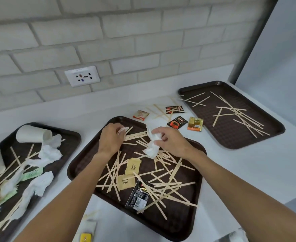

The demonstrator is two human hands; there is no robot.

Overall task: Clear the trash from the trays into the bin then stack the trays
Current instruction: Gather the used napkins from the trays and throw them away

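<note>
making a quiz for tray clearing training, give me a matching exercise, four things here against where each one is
Things: 1 white paper cup; 2 tan brown-sugar sachet; 3 shiny yellow packet; 4 crumpled white napkin.
Places: a in the right hand; b on the left brown plastic tray; c on the white counter; d on the middle brown plastic tray.
Pairs: 1-b; 2-d; 3-c; 4-a.
</note>
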